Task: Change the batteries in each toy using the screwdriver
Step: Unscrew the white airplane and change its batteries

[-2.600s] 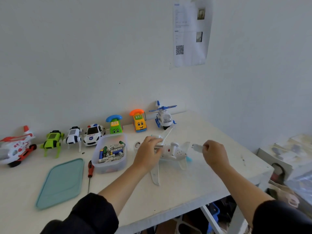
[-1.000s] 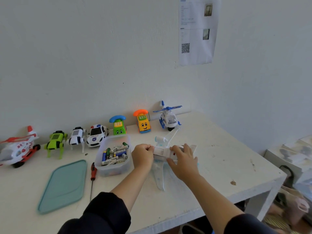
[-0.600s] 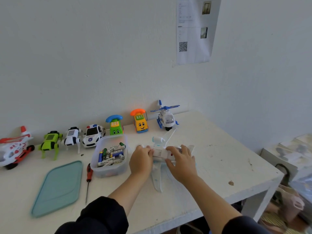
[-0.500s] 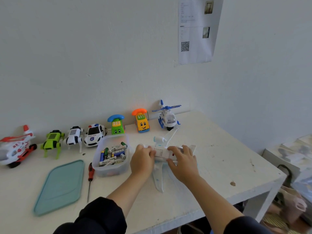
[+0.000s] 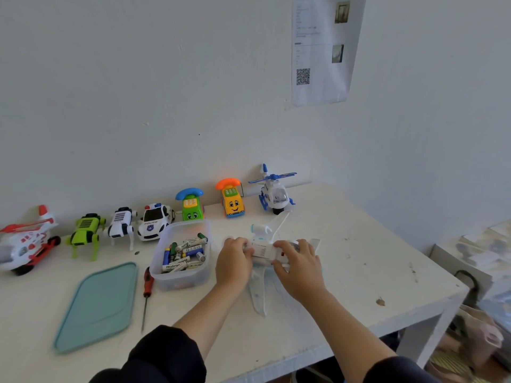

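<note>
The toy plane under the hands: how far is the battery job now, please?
Done: nothing shows as finished; the seven toys along the wall give no sign either way. In hand: both the left hand and the right hand grip the white toy plane on the table. The screwdriver lies unused beside the battery tub. Left: probably this plane's batteries and the other toys.

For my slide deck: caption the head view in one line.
Both hands, left hand and right hand, grip a white toy airplane beside the battery tub; screwdriver lies unused.
</note>
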